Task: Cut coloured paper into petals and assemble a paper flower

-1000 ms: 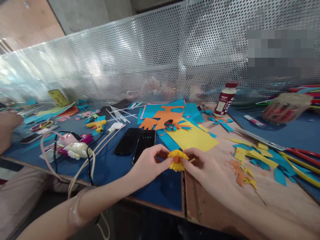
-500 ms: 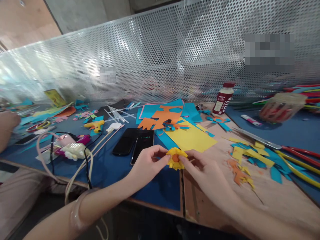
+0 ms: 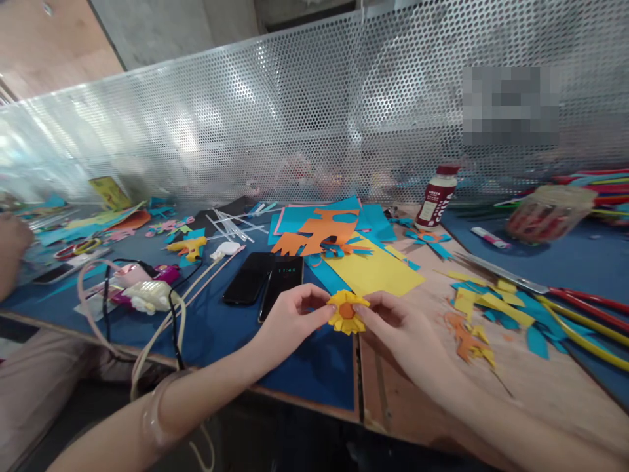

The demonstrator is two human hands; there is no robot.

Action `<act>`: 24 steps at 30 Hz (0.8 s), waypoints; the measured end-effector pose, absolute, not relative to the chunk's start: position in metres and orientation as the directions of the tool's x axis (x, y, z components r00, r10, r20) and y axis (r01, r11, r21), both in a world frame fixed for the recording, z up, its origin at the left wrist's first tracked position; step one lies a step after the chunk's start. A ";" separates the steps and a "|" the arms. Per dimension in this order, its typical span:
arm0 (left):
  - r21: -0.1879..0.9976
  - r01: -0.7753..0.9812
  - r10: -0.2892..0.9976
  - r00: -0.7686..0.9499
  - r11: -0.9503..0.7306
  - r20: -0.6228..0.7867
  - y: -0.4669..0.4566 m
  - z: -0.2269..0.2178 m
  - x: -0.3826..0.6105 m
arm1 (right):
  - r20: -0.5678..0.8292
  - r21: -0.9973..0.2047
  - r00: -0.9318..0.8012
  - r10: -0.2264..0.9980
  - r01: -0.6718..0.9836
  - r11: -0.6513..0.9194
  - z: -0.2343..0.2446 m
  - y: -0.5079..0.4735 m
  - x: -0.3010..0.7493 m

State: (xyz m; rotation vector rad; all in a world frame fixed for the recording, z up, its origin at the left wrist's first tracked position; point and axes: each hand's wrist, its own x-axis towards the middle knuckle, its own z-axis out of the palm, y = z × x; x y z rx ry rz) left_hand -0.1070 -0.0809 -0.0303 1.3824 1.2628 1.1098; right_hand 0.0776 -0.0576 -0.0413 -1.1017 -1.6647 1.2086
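A small yellow paper flower (image 3: 346, 312) with an orange centre is held just above the table's front edge. My left hand (image 3: 289, 322) pinches its left side with thumb and fingertips. My right hand (image 3: 400, 328) pinches its right side, fingers closed on the petals. Both hands meet over the seam between the blue mat (image 3: 216, 331) and the bare wooden board (image 3: 432, 275). Two dark phones (image 3: 268, 278) lie just beyond my left hand.
Yellow, blue and orange paper sheets (image 3: 344, 246) lie ahead, paper scraps (image 3: 491, 311) to the right. A bottle (image 3: 435, 196), a jar (image 3: 545, 213) and long scissors (image 3: 540, 288) sit right. A glue gun (image 3: 189, 247), cables and another person's hand (image 3: 10, 242) are left. A perforated metal screen (image 3: 319, 111) backs the table.
The flower has been turned a little between my fingers, its orange centre now facing up more plainly. Both hands stay pinched on it in the same place.
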 end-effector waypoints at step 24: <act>0.939 0.309 0.980 0.169 -0.153 0.104 -0.083 -0.030 -0.101 | 0.111 -0.945 -0.418 0.902 0.238 0.226 -0.031 -0.062 0.078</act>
